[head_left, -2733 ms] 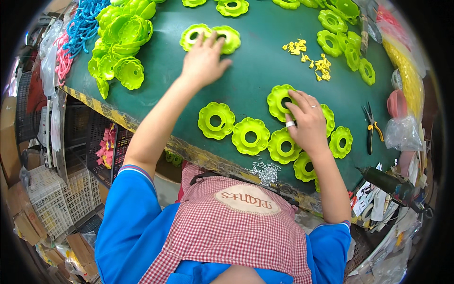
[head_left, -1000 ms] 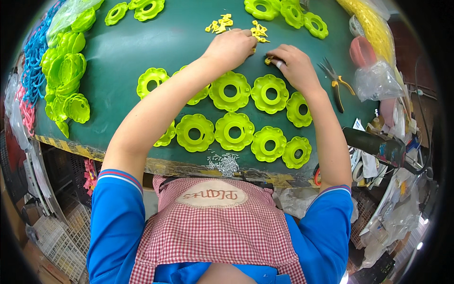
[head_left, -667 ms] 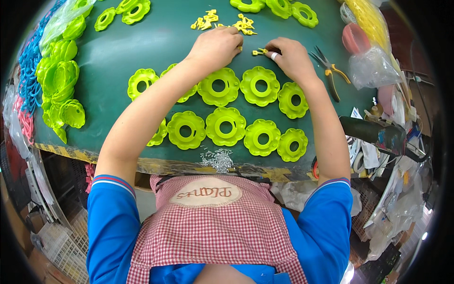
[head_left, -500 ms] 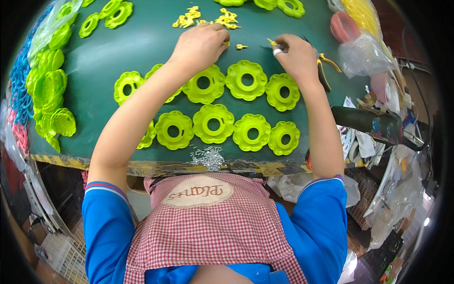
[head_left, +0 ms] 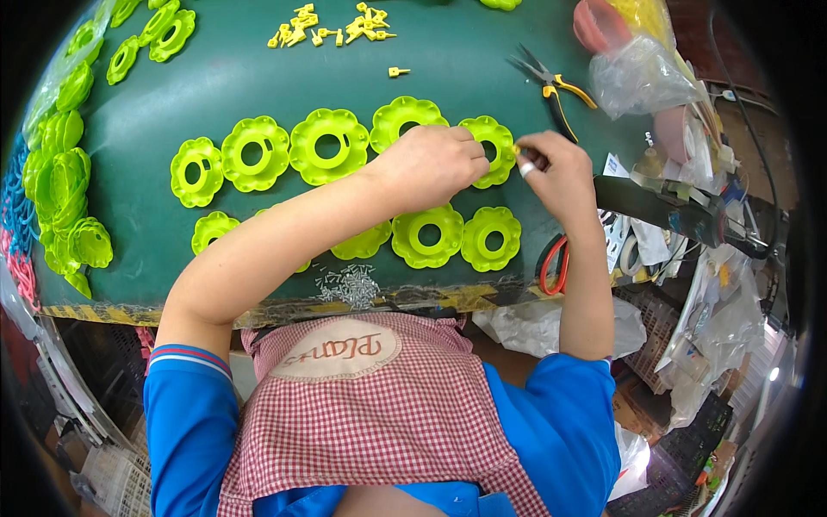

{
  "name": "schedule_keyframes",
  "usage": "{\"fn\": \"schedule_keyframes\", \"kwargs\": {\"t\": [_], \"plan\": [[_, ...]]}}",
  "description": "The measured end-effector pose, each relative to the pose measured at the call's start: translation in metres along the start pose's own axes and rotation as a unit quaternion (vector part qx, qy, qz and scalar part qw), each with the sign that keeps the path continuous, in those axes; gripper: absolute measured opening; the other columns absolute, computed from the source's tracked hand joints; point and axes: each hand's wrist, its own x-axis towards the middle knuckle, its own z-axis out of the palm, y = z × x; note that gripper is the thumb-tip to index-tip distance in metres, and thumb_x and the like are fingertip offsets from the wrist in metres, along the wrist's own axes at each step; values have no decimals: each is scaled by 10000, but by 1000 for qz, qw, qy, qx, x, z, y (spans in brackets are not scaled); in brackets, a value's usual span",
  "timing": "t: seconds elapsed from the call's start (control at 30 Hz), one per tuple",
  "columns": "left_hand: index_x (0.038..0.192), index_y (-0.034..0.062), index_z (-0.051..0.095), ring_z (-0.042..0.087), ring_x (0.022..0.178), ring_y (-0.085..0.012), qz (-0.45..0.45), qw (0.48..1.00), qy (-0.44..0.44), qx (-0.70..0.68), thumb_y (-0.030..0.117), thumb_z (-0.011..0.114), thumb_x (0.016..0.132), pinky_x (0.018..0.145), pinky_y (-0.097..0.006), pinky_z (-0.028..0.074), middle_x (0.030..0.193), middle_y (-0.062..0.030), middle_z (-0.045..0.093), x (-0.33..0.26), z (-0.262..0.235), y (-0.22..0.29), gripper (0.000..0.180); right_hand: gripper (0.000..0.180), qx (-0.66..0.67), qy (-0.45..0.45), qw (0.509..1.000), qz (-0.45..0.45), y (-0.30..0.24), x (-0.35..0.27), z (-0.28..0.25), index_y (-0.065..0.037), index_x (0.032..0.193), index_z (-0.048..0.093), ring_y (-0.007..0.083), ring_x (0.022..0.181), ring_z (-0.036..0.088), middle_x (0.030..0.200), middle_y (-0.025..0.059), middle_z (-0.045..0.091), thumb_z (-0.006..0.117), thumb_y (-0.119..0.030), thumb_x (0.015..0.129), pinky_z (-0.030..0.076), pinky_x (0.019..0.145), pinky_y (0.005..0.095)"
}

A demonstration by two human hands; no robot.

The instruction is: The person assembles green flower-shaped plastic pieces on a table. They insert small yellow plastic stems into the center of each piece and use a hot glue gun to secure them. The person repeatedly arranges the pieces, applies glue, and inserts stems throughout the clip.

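Two rows of lime-green flower-shaped plastic discs (head_left: 307, 148) lie on the green table, each with a round hole in its middle. My left hand (head_left: 435, 168) is closed above the right part of the far row, fingertips at the rightmost disc (head_left: 498, 131). Whatever it may hold is hidden. Just right of that disc, my right hand (head_left: 560, 172) pinches a small yellow plastic piece (head_left: 517, 149), mostly covered by the fingers. A single yellow peg-like piece (head_left: 398, 72) lies farther back, in front of a loose pile of similar yellow pieces (head_left: 366, 24).
Yellow-handled long-nose pliers (head_left: 551, 89) lie beyond my right hand. Small silvery screws or pins (head_left: 349, 287) are heaped near the front edge, with red-handled scissors (head_left: 553, 265) to the right. Stacked green discs (head_left: 60, 181) line the left side; a clear plastic bag (head_left: 642, 77) sits back right.
My left hand has moved from the yellow pile toward me and right, to the far row's right end. My right hand has come nearer with its yellow piece. The whole view has shifted.
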Motion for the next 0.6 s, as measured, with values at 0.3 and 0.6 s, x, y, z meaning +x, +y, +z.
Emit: {"fn": "schedule_keyframes", "kwargs": {"t": [0.3,0.6], "plan": [[867,69,649,652,923,-215,-16,998,58,-10,117,649,750,744,-348,562,895,-29,659,-6,5,3,126,158,-28,16,993,-114,10,-6,5,3,968,712,232,749,652,864,94,658,714,-12,811,517,683,332],[956,83,615,680,842,-248,-149,979,59,-127,121,714,812,717,-362,540,868,-48,702,-9,-20,3,179,185,129,82,976,-157,-20,-6,14,-22,964,711,254,810,680,908,106,694,739,-33,782,541,732,350]]}}
